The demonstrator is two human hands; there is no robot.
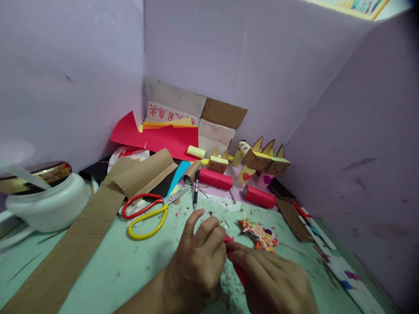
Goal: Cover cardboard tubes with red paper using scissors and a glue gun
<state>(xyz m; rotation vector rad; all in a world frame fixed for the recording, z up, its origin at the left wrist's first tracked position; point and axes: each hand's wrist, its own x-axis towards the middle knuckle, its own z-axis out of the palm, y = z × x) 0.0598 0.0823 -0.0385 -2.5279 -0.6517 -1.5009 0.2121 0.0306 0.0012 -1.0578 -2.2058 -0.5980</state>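
Both hands meet low in the head view, over a pale green tabletop (108,270). Between them is a piece of red paper (240,274), mostly covered by my fingers. My left hand (199,257) pinches its upper end, with the index finger raised. My right hand (271,274) is closed on the same paper from the right, fingers bent over it. Beyond my left hand lie scissors (163,208) with one red and one yellow handle, and a pen (196,189). A colourful patterned scrap (260,235) rests just past my right hand.
Red paper rolls (216,179) and several cardboard animal figures (268,161) stand at the back. Red sheets (170,141) lean near an opened carton (219,117). A brown cardboard strip (81,244) and a white lidded pot (49,203) are left. Markers (319,231) lie right.
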